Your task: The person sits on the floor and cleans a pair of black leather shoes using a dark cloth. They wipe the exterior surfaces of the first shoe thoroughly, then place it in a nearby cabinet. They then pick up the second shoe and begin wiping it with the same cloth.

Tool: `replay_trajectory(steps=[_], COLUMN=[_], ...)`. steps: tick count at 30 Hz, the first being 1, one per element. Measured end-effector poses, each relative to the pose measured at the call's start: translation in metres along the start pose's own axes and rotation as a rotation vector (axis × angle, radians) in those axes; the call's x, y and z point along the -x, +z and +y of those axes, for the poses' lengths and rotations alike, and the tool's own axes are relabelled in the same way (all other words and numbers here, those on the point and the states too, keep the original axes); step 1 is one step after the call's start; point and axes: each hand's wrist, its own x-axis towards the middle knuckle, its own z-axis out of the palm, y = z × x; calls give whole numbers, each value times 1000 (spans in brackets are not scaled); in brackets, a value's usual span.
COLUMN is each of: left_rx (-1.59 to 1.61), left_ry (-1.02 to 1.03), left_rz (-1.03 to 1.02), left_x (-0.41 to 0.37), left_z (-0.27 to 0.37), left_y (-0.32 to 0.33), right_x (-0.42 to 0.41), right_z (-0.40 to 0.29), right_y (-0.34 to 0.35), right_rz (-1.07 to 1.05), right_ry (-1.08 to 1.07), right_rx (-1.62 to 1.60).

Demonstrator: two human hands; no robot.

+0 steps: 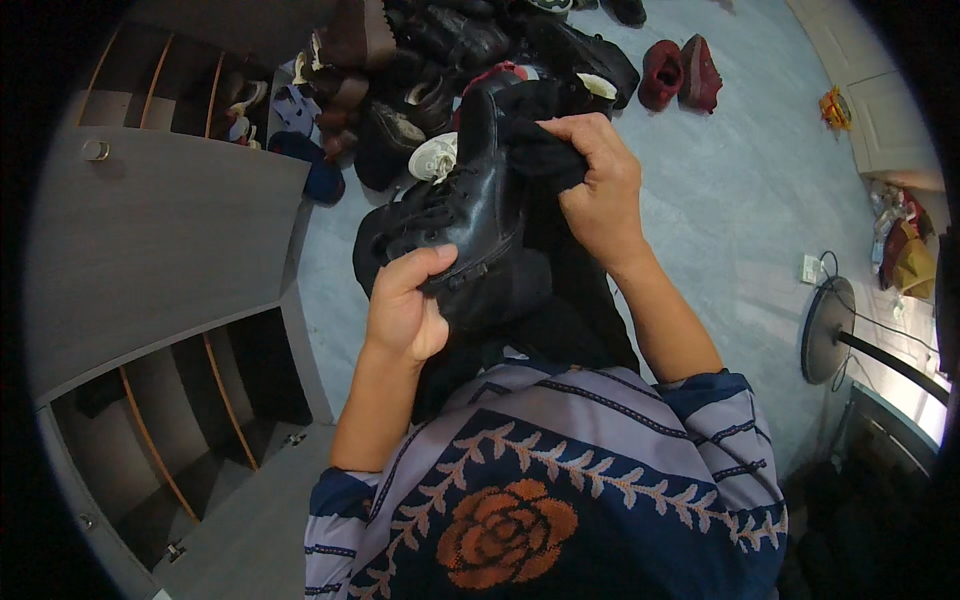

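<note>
A black leather lace-up boot (480, 199) is held up above my lap, its laced front turned toward the left. My left hand (409, 304) grips the boot low down, with the thumb lying over the leather. In my right hand (604, 176) is a bunched black cloth (540, 150), pressed against the side of the boot's shaft. Dark shapes under the boot blend together, so I cannot tell where other footwear ends and my dark trousers begin.
Many shoes (450, 37) lie piled beyond the boot. A red pair (679, 75) stands on the grey floor (712, 202) to the right. At left is a shoe cabinet (172, 225) with two compartments showing. A round stand base (829, 330) with a cable is at right.
</note>
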Motion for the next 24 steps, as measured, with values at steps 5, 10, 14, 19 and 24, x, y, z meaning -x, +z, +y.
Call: replay_trajectory(steps=[5,10,14,19,24], left_rx=[29,87,96,97,41], left_ry=[-1,-28,-24,39,25], left_rz=[15,-69,-79,-98,-37], left_x=[-3,-2,2,1,0], left_z=[-2,-1,-5,-7,-7], left_y=[0,-2,-1,7,5], right_x=[19,41,35,8,16], right_z=[2,-20,-14,-10,3], right_y=[6,-7,-6,-2,1], right_rz=[-60,-272,-226,-54,-57], right_ry=[-49,66,-8,104,-90], right_rx=[-35,-232,-115,-13,17])
